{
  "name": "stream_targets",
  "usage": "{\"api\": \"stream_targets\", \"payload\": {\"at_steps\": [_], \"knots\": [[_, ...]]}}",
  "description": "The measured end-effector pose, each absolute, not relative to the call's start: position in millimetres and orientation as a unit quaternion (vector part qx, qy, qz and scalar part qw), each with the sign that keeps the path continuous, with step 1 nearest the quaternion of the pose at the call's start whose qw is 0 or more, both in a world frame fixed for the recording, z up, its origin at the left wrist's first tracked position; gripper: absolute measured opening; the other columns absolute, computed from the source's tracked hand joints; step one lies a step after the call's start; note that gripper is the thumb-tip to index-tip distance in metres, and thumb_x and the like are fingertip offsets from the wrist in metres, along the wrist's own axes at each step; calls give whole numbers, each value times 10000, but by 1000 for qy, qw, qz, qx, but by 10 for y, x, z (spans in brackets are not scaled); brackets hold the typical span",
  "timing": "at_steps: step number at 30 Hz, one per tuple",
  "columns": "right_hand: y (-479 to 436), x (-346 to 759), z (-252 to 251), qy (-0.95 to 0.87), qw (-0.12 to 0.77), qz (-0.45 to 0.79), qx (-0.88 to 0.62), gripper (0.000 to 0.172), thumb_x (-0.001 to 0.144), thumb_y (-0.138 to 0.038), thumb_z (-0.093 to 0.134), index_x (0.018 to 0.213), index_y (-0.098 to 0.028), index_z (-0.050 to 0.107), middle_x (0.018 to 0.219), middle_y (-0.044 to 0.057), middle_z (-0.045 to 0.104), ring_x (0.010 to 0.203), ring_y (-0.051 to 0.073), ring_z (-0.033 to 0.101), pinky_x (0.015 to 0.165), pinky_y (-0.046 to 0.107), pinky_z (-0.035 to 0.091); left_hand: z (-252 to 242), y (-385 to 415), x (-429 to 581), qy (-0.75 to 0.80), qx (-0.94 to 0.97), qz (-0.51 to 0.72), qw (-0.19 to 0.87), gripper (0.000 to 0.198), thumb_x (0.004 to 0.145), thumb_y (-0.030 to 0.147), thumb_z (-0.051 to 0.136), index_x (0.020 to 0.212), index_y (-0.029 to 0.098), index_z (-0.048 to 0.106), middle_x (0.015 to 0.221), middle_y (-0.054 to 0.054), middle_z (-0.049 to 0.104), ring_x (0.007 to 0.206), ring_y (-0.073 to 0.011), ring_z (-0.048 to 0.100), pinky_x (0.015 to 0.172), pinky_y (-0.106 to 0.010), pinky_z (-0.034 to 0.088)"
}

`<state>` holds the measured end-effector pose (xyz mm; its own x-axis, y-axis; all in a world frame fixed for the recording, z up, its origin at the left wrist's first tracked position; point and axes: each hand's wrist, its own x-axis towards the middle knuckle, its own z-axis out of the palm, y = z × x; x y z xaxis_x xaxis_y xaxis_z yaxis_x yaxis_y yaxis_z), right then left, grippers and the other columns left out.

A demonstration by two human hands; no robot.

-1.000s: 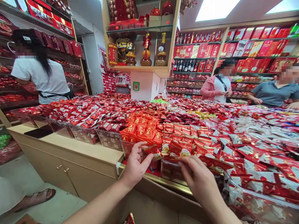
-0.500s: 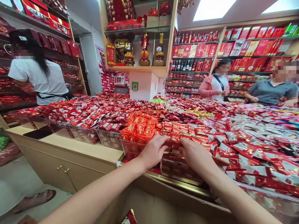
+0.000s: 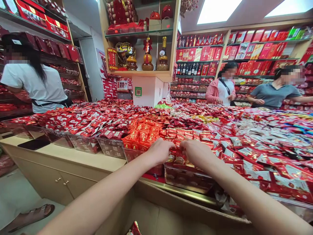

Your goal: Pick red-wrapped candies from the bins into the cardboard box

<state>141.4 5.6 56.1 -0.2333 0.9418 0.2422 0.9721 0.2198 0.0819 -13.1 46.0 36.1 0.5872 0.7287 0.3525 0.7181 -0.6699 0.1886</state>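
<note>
My left hand (image 3: 161, 151) and my right hand (image 3: 197, 152) are side by side over the front of a clear plastic bin (image 3: 188, 178). Both have curled fingers, closed at the red wrapped candies (image 3: 179, 159) in it; the fingertips partly hide what they pinch. Behind the knuckles lie red packets lettered DURIAN (image 3: 186, 134). Orange-red candy packets (image 3: 144, 132) fill the bin to the left. Red and white packets (image 3: 256, 156) are heaped to the right.
An open cardboard box (image 3: 158, 217) stands below the counter edge, with one candy packet (image 3: 134, 228) in it. A black phone-like slab (image 3: 34, 144) lies on the counter (image 3: 97, 158) at left. A display cabinet (image 3: 140, 73) rises behind the candy. Three people stand around the display.
Both hands have stayed at the bin, their fingertips now closer together. The view has shifted slightly. The person in grey has turned, with an arm stretched to the right.
</note>
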Motion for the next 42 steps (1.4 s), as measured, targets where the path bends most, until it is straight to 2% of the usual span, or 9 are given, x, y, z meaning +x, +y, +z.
{"api": "stream_targets", "payload": {"at_steps": [5,10,14,17,20,26,32,38,42], "knots": [[133,1410,634,-769,57,-97,-630,240,734,-110,440,796,-214,648,785,68,673,758,218,617,533,252,375,378,386,-21,418,890,179,-30,281,639,-9,466,767,158,651,757,-90,627,792,-249,551,691,-337,448],[196,1415,647,-768,38,-87,-633,212,700,-113,481,775,-213,654,798,63,678,754,226,621,552,266,404,363,349,-14,434,884,167,-36,233,658,11,463,736,151,632,711,-85,608,766,-243,545,682,-337,452],[178,1411,681,-771,26,-90,-630,201,698,-116,495,800,-197,648,815,74,677,759,220,619,559,261,413,390,298,-77,406,895,181,-29,287,669,76,514,924,166,613,841,-72,586,832,-225,525,753,-327,440],[153,1457,729,-782,13,-88,-617,213,699,-136,528,872,-184,643,853,81,675,806,223,611,600,264,426,382,245,-72,378,901,209,-30,348,731,209,546,1079,193,540,955,-67,541,906,-223,479,798,-331,419],[143,1538,750,-788,-4,-85,-609,234,677,-132,570,897,-163,644,868,86,672,821,219,607,631,258,433,330,235,-15,367,903,221,-30,385,728,358,603,1071,193,546,943,-64,538,914,-232,454,798,-341,410],[141,1607,689,-781,-20,-103,-616,188,706,-172,570,871,-133,649,885,125,661,841,250,599,636,283,432,259,284,39,370,899,231,-34,321,734,316,625,1019,176,583,887,-64,562,896,-232,446,796,-335,394],[99,1663,700,-780,-22,-90,-619,204,675,-145,566,865,-179,633,842,85,668,794,238,607,572,267,412,258,274,26,382,897,220,-39,515,740,305,622,1216,202,456,920,-72,546,903,-237,438,818,-350,385],[96,1732,686,-786,-23,-84,-612,241,651,-100,538,833,-219,641,793,59,667,735,228,610,516,253,385,290,258,42,400,895,195,-45,311,743,321,608,1049,270,585,884,-54,522,894,-240,435,785,-362,392],[129,1704,655,-792,-12,-89,-604,240,669,-97,533,844,-204,656,816,77,659,777,234,605,560,259,409,318,218,98,409,890,194,-52,382,716,382,609,1073,259,551,922,-63,501,920,-266,417,762,-410,388]]}}
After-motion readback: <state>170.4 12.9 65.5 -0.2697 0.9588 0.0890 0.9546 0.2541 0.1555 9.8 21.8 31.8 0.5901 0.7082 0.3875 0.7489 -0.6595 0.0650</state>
